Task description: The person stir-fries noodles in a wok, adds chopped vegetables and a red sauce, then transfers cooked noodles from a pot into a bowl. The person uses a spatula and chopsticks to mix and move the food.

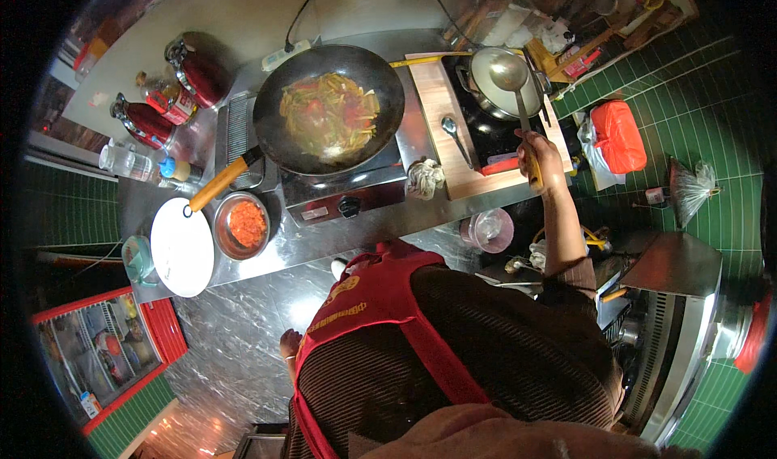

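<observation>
My right hand (541, 158) grips the handle of a metal ladle (508, 72). The ladle's bowl is over a metal pot (476, 88) with pale contents; whether it touches them I cannot tell. Low at my side hangs my left hand (290, 343), partly hidden by my body, with its fingers unclear. A dark wok (272, 136) with a wooden handle sits on a gas stove (346, 195), holding cut green vegetables with red pieces in liquid. To its lower left are a steel bowl (221, 246) of chopped red food and a white oval plate (182, 246).
A spoon (455, 137) and a crumpled cloth (425, 178) lie between wok and pot. Jars and bottles (173, 104) line the left rear. Utensils (546, 10) crowd the back right. Below the counter stand a pink bucket (501, 240) and a red-framed glass-front fridge (109, 350).
</observation>
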Demonstrator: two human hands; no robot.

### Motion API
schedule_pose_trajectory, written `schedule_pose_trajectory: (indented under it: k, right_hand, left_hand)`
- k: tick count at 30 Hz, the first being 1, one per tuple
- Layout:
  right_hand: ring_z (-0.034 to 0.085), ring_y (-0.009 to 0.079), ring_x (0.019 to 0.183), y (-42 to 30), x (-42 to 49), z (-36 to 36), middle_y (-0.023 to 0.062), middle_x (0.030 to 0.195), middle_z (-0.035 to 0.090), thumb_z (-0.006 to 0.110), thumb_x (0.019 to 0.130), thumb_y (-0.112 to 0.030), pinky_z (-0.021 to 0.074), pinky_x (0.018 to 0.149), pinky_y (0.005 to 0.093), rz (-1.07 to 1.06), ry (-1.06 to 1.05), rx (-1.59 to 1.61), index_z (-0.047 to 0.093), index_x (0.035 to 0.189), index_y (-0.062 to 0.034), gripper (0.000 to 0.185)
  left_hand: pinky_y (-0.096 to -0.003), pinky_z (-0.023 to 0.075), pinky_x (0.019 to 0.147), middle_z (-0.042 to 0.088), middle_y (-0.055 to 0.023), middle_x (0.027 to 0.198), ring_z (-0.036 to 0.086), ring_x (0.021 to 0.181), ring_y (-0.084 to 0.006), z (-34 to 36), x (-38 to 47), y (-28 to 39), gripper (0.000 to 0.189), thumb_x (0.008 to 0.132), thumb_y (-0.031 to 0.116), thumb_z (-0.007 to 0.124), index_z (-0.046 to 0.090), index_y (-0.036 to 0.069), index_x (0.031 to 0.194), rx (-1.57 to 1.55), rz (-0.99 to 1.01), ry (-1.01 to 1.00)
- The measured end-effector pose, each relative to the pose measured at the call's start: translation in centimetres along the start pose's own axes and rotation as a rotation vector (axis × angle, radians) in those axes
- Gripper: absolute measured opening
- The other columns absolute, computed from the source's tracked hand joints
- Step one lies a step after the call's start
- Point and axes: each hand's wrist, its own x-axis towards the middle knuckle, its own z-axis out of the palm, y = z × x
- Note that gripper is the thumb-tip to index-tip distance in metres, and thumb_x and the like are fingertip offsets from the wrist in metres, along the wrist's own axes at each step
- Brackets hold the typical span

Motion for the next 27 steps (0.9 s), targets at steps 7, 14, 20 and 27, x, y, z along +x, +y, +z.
schedule_pose_trajectory:
  k: [7, 14, 20, 27]
  right_hand:
    - [0.052, 0.0150, 0.045, 4.9, 8.3, -4.8, 0.0060, 0.065, 0.058, 0.052, 0.097, -0.028, 0.0388, 0.040, 0.0280, 0.027, 0.152, -0.061, 0.060, 0.110, 0.0014, 0.033]
    - [0.053, 0.0167, 0.051, 6.5, 10.9, -6.9, 0.0074, 0.068, 0.059, 0.052, 0.096, -0.022, 0.0418, 0.042, 0.0285, 0.186, 0.079, 0.133, 0.064, 0.100, -0.0004, 0.026]
    - [0.045, 0.0100, 0.052, 6.1, 11.0, -8.9, 0.0018, 0.076, 0.056, 0.052, 0.097, -0.026, 0.0375, 0.042, 0.0229, 0.293, -0.082, 0.583, 0.056, 0.120, 0.0065, 0.040]
    - [0.048, 0.0093, 0.058, 4.6, 10.3, -10.5, 0.0026, 0.078, 0.059, 0.053, 0.095, -0.024, 0.0382, 0.045, 0.0208, 0.338, -0.340, 0.911, 0.056, 0.118, 0.0109, 0.042]
  left_hand:
    - [-0.0311, 0.0497, 0.059, 0.063, -0.0035, 0.077, 0.058, 0.065, -0.0150, 3.4, 0.4, 1.7, 0.017, 0.091, 0.019, 0.060, 0.062, 0.002, 0.094, -0.475, -0.173, 0.076]
    - [-0.0322, 0.0454, 0.055, 0.059, -0.0017, 0.070, 0.051, 0.059, -0.0143, 1.3, -0.7, 1.3, 0.018, 0.089, 0.018, 0.059, 0.058, 0.007, 0.075, 0.273, 0.210, 0.059]
    - [-0.0297, 0.0395, 0.049, 0.054, 0.0002, 0.065, 0.047, 0.056, -0.0104, 1.3, -1.5, 1.1, 0.019, 0.089, 0.012, 0.053, 0.056, 0.008, 0.070, -0.360, -0.085, 0.020]
    - [-0.0291, 0.0416, 0.050, 0.057, -0.0022, 0.071, 0.051, 0.059, -0.0125, 2.6, -0.3, 3.0, 0.010, 0.092, 0.012, 0.054, 0.058, 0.005, 0.086, -0.575, -0.160, 0.080]
